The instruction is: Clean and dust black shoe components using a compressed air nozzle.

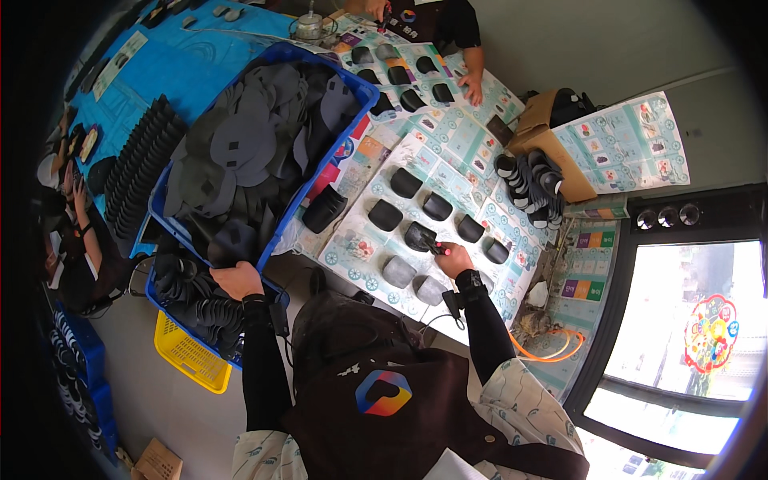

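My left hand [238,280] is closed at the near edge of the blue crate, its fingers on the lower rim of a dark rounded sheet piece [232,242]. On the paper-covered table, my right hand [454,261] grips a small brush [440,247] with a black and red handle. The brush's end meets a curved black piece [418,235]; its bristles are too small to make out. Other curved black pieces [436,206] lie around it in loose rows. Two greyer ones, including a grey piece [398,272], sit closest to me.
A blue crate [301,192] heaped with dark sheet pieces stands at left, above a yellow basket [192,352]. Across the table, a co-worker's hand [472,86] rests near more black pieces. Nested black pieces [532,188] and a cardboard box [552,148] stand at right; an orange hose [552,358] hangs there.
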`<state>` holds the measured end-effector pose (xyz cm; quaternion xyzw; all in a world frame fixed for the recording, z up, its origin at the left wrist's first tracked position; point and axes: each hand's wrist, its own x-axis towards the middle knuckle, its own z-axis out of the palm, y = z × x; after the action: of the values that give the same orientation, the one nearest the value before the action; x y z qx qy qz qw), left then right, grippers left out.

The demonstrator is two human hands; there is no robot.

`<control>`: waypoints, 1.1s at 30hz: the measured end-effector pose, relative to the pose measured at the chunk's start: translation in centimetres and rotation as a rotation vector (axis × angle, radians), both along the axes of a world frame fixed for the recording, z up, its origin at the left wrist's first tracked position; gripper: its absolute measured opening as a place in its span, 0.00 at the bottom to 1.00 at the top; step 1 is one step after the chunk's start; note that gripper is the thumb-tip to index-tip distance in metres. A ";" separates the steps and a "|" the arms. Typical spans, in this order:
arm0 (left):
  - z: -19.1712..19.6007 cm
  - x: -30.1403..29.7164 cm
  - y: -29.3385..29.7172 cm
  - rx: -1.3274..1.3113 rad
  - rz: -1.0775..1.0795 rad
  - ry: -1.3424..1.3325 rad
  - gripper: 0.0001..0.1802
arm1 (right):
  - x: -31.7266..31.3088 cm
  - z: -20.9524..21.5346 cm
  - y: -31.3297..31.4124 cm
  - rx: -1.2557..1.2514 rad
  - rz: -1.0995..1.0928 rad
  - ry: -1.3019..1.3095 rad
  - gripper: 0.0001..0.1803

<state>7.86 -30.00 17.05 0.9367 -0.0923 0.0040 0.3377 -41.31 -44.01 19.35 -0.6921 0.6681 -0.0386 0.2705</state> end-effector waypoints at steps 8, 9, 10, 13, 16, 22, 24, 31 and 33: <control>-1.9 0.8 1.1 0.074 0.026 -0.073 0.37 | 1.5 0.6 0.1 0.045 -0.001 0.049 0.14; -1.8 0.6 0.7 0.068 0.012 -0.078 0.37 | 1.4 1.1 0.2 0.057 -0.002 0.035 0.14; -1.8 0.4 0.2 0.062 -0.001 -0.083 0.37 | 0.9 1.0 0.2 0.058 -0.010 0.043 0.14; -1.1 0.2 -0.3 0.028 -0.011 -0.019 0.36 | 0.2 0.6 0.3 0.048 0.018 0.041 0.14; -2.0 0.6 0.3 0.046 0.021 -0.075 0.36 | 0.5 0.5 0.3 0.033 -0.002 0.042 0.14; -2.4 0.4 0.5 0.040 0.005 -0.113 0.35 | 1.2 1.1 0.5 -0.008 0.109 0.034 0.11; -1.5 0.3 0.4 0.017 0.010 -0.065 0.34 | 1.5 1.4 0.8 -0.035 0.102 0.007 0.11; -1.9 0.8 0.3 0.026 0.052 -0.054 0.36 | 2.1 0.9 0.7 -0.055 0.185 -0.001 0.11; -1.6 0.7 0.1 0.032 0.049 -0.047 0.35 | 2.1 0.6 0.7 -0.056 0.141 -0.008 0.11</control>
<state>8.53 -29.91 15.45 0.9436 -0.0774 0.0327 0.3203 -39.23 -43.33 19.97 -0.7447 0.6152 -0.0409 0.2555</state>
